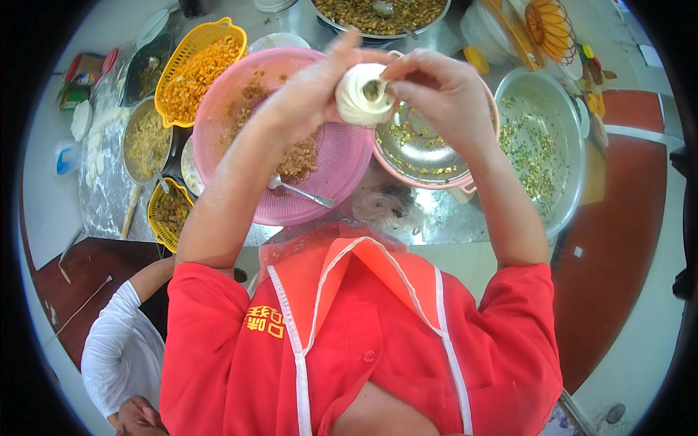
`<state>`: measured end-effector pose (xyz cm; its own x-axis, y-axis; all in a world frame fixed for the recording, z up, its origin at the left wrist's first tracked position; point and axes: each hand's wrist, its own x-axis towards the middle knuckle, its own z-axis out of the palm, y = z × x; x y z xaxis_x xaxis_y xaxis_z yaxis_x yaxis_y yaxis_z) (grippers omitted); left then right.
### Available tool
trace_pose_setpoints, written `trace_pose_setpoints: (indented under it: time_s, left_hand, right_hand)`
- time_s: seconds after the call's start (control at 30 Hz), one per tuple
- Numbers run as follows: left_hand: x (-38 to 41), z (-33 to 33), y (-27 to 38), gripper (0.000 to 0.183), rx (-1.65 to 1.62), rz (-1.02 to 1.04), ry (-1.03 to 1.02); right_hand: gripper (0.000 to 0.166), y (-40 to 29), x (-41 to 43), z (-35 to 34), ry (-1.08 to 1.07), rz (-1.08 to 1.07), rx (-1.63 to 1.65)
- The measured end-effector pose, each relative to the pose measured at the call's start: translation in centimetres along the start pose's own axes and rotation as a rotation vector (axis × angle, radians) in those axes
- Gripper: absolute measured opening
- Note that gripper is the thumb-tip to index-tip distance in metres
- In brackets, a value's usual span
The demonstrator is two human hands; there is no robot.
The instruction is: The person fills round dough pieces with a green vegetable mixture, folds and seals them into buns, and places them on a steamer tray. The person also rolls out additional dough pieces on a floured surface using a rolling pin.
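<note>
A round bun of white dough [357, 97] with pleated folds is held up over the gap between two bowls. My left hand [322, 87] cradles it from the left side, slightly blurred. The fingertips of my right hand [422, 82] pinch the dough's rim beside a small opening, where dark greenish filling shows. Below my left hand and forearm is a pink plastic basket [349, 158] with brown minced filling [299, 161] and a metal spoon [305, 194]. Under my right hand, a pink-rimmed strainer bowl [422, 182] holds bits of chopped vegetables.
A yellow basket [163, 98] of diced orange food, a metal bowl [128, 147] and a smaller yellow basket [158, 231] stand left. A large metal basin [572, 163] is right; a pan of filling [376, 34] is at the back. A co-worker in a white sleeve [117, 338] is lower left.
</note>
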<state>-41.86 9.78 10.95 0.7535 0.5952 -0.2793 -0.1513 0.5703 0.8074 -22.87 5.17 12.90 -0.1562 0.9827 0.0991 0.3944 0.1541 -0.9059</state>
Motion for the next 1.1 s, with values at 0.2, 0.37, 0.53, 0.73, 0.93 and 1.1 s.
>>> trace_pose_setpoints:
  time_s: [0.2,0.37,0.53,0.73,0.93,1.1]
  left_hand:
    - [-0.2,0.9,-2.8,0.048,-0.549,0.323,0.223]
    - [0.0,-0.7,-4.5,0.025,-0.685,0.196,0.302]
    - [-0.4,-2.6,-4.8,0.019,-0.803,0.037,0.122]
    - [-0.7,-3.8,-4.9,0.019,-0.614,-0.004,0.234]
    - [-2.8,-3.4,-5.2,0.032,-0.543,-0.036,0.195]
    - [-5.7,2.1,-2.2,0.052,-0.495,0.209,0.204]
  right_hand:
    - [0.012,-0.7,0.0,2.7,0.146,-0.014,0.256]
    - [0.01,0.0,0.7,2.8,0.022,-0.029,0.084]
    - [0.01,-0.8,1.4,2.8,-0.11,-0.299,-0.213]
    - [0.013,-0.9,2.4,3.2,-0.256,-0.364,-0.264]
    - [0.01,-0.8,2.3,4.3,-0.347,-0.635,-0.436]
    - [0.009,-1.4,1.1,2.0,-0.295,-0.084,0.335]
